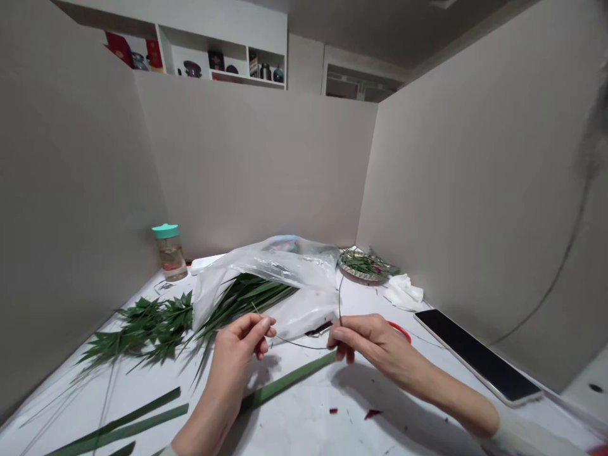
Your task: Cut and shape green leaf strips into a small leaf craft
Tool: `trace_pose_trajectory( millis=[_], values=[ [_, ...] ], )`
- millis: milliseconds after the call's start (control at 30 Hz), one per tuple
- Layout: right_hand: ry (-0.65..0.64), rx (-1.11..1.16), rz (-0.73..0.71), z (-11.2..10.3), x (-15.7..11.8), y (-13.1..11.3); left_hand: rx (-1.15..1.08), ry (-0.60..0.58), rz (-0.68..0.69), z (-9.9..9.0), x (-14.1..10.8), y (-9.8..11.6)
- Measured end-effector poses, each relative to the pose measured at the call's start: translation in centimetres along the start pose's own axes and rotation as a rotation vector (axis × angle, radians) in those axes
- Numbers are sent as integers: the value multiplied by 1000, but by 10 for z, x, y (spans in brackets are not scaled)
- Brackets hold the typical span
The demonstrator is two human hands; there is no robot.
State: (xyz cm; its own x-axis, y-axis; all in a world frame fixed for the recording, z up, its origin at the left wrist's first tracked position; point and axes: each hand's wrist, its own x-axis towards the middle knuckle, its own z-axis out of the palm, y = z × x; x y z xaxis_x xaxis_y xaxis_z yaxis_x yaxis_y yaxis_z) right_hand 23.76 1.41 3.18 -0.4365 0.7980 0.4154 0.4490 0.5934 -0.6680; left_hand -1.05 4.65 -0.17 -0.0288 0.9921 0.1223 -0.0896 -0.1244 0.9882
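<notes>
looking down, i see a clear plastic bag (304, 266) lying crumpled on the white table (294, 418), with long narrow green leaves (247, 301) poking from its mouth. beyond it sits a patterned round plate (354, 272) heaped with more cut leaves, and far left stands a clear bottle (171, 258) with a teal lid, some liquid inside. my left hand (237, 354) is raised, palm turned inward, its thumb and fingertips (266, 328) pinched narrow on a thin dark wire (301, 345). my right hand (365, 339) reaches across from the other side, forearm low, pinching the same wire, which sags between my hands. leafy sprigs (147, 329) lie left of the bag, and a flat green strip (285, 380) runs beneath my wrists. past my right hand, a red curve (399, 329) is probably a scissor handle. a black phone (477, 354) lies along the right edge.
</notes>
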Motion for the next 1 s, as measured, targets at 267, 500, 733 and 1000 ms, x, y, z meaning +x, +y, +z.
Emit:
trace_pose_trajectory(
  millis=[267,500,733,1000],
  values=[
    [-255,-108,79,6,9,-1,-146,-185,21,16,-20,23],
    [-484,-127,25,18,12,-15,-254,-194,9,16,-19,26],
    [-388,-38,53,15,24,-30,-239,-107,35,17,-22,27],
    [-341,345,160,57,35,-24,-294,-96,33,22,-27,31]
  ],
)
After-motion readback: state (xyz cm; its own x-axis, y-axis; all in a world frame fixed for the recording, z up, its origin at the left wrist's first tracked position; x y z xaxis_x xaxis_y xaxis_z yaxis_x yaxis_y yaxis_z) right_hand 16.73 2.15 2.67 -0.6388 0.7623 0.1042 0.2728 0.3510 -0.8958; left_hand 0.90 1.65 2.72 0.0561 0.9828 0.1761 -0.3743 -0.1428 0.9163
